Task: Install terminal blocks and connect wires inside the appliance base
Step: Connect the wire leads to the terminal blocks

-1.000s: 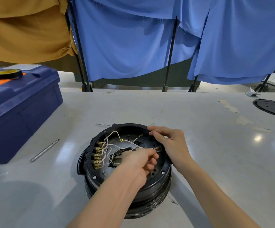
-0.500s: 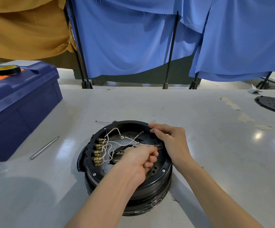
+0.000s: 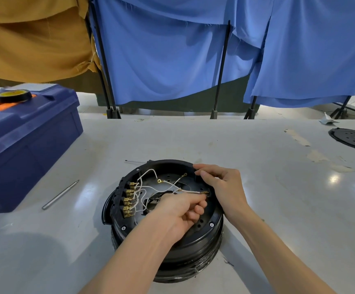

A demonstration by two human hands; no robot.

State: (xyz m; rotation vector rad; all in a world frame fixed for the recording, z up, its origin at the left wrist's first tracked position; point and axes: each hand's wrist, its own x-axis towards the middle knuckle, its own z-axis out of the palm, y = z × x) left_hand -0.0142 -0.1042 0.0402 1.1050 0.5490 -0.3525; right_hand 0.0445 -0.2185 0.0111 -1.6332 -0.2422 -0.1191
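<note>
A round black appliance base (image 3: 202, 236) stands open side up on the grey table, in the middle of the head view. Along its left inner wall runs a row of brass terminals (image 3: 129, 200) with several white wires (image 3: 149, 188) looping across the inside. My left hand (image 3: 179, 211) is over the middle of the base, its fingers pinched on a white wire with a brass end that points right. My right hand (image 3: 223, 188) rests on the base's right rim, fingers curled at the rim and close to that wire's brass tip (image 3: 205, 192).
A blue toolbox (image 3: 23, 143) with a roll of black tape (image 3: 14, 95) on top stands at the left. A metal rod (image 3: 60, 194) lies between the toolbox and the base. A black round cover (image 3: 352, 140) lies at the far right. Blue and ochre cloths hang behind the table.
Both hands stay at the base with little movement; my left hand keeps its pinch on the wire, held towards the right rim. The camera has shifted slightly.
</note>
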